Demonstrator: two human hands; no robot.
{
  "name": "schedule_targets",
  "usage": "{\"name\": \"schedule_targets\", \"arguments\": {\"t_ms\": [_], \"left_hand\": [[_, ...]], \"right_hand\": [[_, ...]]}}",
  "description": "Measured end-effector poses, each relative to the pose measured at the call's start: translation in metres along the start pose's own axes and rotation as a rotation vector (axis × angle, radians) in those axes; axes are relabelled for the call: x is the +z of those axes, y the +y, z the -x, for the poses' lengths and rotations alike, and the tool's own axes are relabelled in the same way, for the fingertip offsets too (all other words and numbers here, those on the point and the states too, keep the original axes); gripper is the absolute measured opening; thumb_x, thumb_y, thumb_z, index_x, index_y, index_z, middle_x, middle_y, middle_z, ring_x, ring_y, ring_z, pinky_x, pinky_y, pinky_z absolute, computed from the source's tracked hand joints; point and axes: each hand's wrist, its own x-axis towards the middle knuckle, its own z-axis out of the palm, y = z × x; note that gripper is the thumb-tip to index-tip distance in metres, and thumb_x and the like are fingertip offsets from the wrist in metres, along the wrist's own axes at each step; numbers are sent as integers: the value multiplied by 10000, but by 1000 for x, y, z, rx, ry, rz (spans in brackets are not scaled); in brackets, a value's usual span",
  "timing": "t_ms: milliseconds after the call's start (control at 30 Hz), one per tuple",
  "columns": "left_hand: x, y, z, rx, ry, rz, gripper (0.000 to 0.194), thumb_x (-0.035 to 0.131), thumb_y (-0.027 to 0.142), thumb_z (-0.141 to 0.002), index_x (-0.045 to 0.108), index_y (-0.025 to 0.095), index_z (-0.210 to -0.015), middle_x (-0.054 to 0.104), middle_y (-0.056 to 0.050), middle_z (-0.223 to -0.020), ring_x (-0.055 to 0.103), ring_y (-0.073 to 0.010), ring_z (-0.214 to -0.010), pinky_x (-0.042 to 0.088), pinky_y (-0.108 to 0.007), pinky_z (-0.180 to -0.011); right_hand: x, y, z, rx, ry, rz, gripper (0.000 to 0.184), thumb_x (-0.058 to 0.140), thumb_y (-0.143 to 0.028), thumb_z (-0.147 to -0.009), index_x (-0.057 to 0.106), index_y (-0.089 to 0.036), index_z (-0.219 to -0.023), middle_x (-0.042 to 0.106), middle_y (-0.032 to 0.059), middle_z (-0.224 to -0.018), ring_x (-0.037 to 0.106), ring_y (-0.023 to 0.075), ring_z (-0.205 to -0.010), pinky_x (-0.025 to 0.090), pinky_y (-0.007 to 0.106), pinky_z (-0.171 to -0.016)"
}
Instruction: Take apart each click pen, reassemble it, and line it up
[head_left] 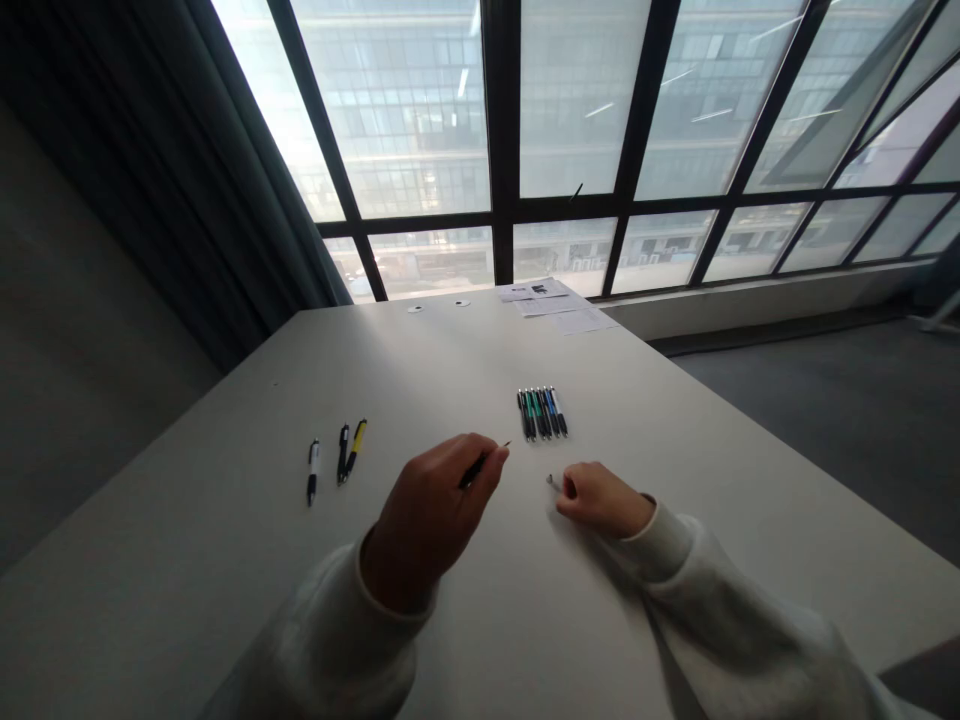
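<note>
My left hand (431, 515) is raised a little over the white table (225, 560), fingers pinched on a dark pen (480, 463) whose thin tip points right. My right hand (600, 498) rests on the table, closed around a small silvery piece (553, 482) that pokes out between thumb and finger; I cannot name it. Just beyond both hands lies a tight row of several pens (541, 412), black, green and blue, side by side. Both arms wear pale sleeves.
Three more pens (337, 455) lie apart at the left: a white and black one, a black one, a yellow one. Papers (555, 300) sit at the far table edge by the window. Two small discs (439, 305) lie nearby. A dark curtain hangs at left.
</note>
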Motion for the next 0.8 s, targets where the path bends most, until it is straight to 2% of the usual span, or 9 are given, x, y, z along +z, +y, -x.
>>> {"name": "schedule_targets", "arguments": {"t_ms": [100, 800], "left_hand": [[3, -1, 1, 7, -26, 1, 210, 498, 282, -940, 596, 173, -790, 596, 9, -687, 513, -108, -609, 378, -237, -627], [4, -1, 1, 14, -21, 9, 191, 524, 274, -930, 604, 169, -791, 608, 9, -689, 517, -104, -604, 375, -238, -618]], "right_hand": [[11, 1, -4, 24, 14, 31, 94, 571, -169, -698, 640, -152, -636, 696, 68, -686, 587, 154, -639, 349, 245, -597], [18, 3, -7, 27, 79, 37, 206, 549, -268, -816, 634, -169, -656, 707, 73, -693, 602, 168, -635, 334, 264, -596]]}}
